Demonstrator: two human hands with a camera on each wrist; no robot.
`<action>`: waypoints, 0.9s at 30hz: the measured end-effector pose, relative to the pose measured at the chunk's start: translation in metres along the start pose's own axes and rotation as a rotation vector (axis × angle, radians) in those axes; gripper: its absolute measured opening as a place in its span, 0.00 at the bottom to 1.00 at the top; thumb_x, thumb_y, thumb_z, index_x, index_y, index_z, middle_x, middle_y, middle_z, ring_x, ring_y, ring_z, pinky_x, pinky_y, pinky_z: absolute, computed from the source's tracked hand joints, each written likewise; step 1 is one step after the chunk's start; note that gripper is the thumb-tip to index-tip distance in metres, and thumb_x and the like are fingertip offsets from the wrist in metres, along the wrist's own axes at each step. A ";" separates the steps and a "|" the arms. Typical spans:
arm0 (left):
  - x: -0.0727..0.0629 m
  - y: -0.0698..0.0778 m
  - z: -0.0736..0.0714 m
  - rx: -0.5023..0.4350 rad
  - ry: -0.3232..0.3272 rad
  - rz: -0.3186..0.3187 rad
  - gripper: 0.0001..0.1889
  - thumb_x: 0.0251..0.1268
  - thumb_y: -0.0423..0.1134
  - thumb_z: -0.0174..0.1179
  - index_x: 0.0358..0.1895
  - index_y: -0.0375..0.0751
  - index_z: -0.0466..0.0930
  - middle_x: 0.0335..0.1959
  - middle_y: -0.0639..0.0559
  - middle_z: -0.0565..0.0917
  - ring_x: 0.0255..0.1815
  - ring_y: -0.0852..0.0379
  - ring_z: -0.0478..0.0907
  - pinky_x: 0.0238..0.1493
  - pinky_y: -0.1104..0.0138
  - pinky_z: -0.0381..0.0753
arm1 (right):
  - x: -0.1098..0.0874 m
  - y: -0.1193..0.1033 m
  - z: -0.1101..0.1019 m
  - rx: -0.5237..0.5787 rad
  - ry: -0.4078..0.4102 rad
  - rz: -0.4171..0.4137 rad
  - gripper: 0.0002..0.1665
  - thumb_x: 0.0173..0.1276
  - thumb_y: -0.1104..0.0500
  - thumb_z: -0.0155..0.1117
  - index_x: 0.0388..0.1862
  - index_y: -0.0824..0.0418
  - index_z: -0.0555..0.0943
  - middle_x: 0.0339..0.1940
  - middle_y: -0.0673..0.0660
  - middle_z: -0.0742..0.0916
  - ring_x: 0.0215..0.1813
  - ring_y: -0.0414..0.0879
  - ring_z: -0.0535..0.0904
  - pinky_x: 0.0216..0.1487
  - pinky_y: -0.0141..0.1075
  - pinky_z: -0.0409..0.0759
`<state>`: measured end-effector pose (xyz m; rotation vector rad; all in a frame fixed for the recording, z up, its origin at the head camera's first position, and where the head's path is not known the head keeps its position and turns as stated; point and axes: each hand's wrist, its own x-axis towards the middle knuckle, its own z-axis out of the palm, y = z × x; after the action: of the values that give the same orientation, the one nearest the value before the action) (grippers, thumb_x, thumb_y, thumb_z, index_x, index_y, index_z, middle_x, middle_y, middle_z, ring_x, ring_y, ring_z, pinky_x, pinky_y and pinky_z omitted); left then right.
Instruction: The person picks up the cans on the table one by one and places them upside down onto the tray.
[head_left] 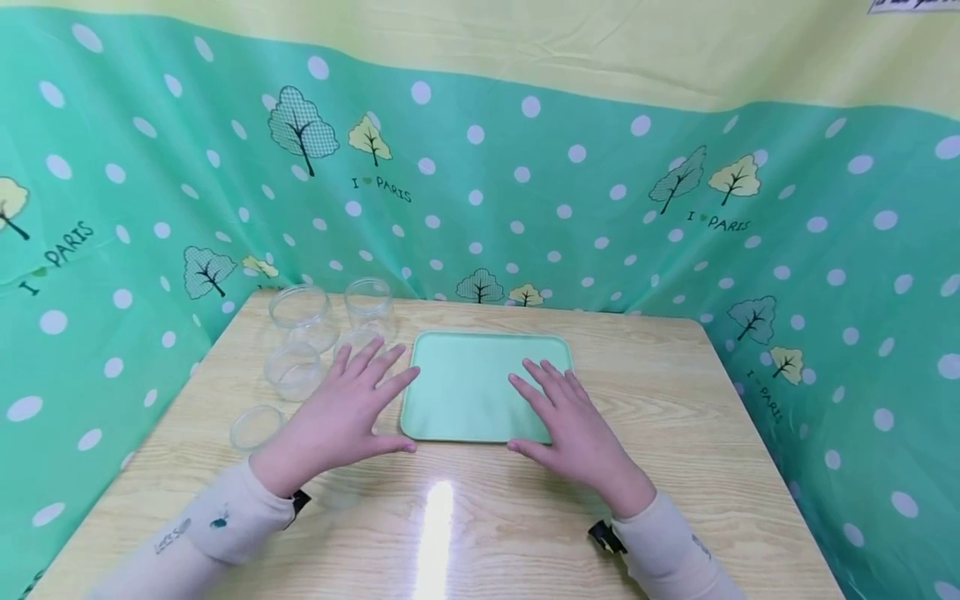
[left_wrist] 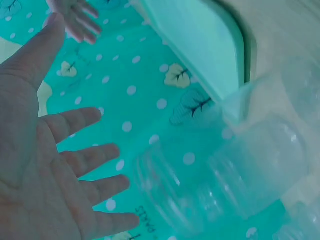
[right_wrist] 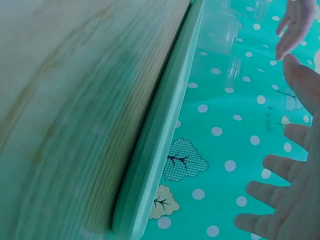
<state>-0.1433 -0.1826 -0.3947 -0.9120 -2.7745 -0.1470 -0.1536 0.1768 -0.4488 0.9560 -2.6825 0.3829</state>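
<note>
My left hand (head_left: 345,417) is spread, fingers straight and apart, above the table between the clear jars and the tray. Holding nothing, it overlaps a clear jar (head_left: 360,340) behind its fingertips in the head view. In the left wrist view its bare palm shows, with transparent jars (left_wrist: 260,165) beyond the fingers. My right hand (head_left: 577,433) is likewise spread, with its fingertips over the right side of the mint-green tray (head_left: 468,387). The right wrist view shows the tray's rim (right_wrist: 160,120) left of these fingers, and nothing in the palm.
A wide clear jar (head_left: 324,329) and a narrower tall one (head_left: 381,312) stand at the table's back left. Nearer are a smaller clear jar (head_left: 292,375) and a round clear rim (head_left: 257,427). A polka-dot green cloth (head_left: 517,200) surrounds the wooden table (head_left: 675,433) behind and at the sides.
</note>
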 end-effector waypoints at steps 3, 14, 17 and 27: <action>-0.001 -0.006 -0.006 0.001 -0.009 -0.017 0.52 0.48 0.73 0.70 0.74 0.47 0.70 0.79 0.39 0.64 0.81 0.32 0.54 0.74 0.29 0.52 | 0.000 0.001 -0.001 0.022 0.013 0.009 0.55 0.66 0.30 0.67 0.84 0.45 0.56 0.84 0.55 0.61 0.83 0.58 0.55 0.79 0.64 0.57; -0.002 -0.025 -0.019 -0.020 -0.076 -0.068 0.49 0.50 0.66 0.75 0.74 0.45 0.71 0.77 0.37 0.65 0.76 0.28 0.61 0.67 0.29 0.66 | 0.001 0.002 -0.004 0.156 0.047 0.072 0.50 0.67 0.36 0.70 0.83 0.47 0.60 0.81 0.51 0.67 0.80 0.53 0.63 0.75 0.58 0.67; -0.002 -0.031 -0.021 -0.036 -0.098 -0.089 0.49 0.49 0.66 0.76 0.74 0.45 0.71 0.77 0.36 0.65 0.75 0.28 0.62 0.65 0.29 0.68 | 0.001 0.003 -0.005 0.195 0.045 0.093 0.50 0.68 0.37 0.70 0.82 0.46 0.60 0.80 0.50 0.68 0.79 0.51 0.64 0.75 0.56 0.68; -0.005 -0.042 -0.029 -0.104 -0.173 -0.112 0.48 0.49 0.61 0.78 0.73 0.44 0.72 0.73 0.32 0.68 0.70 0.27 0.67 0.61 0.34 0.74 | 0.001 0.002 -0.005 0.326 0.036 0.159 0.46 0.70 0.39 0.69 0.81 0.44 0.62 0.79 0.46 0.68 0.79 0.48 0.65 0.74 0.52 0.71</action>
<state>-0.1590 -0.2240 -0.3687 -0.8288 -3.0046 -0.2440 -0.1546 0.1797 -0.4442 0.8072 -2.7209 0.8849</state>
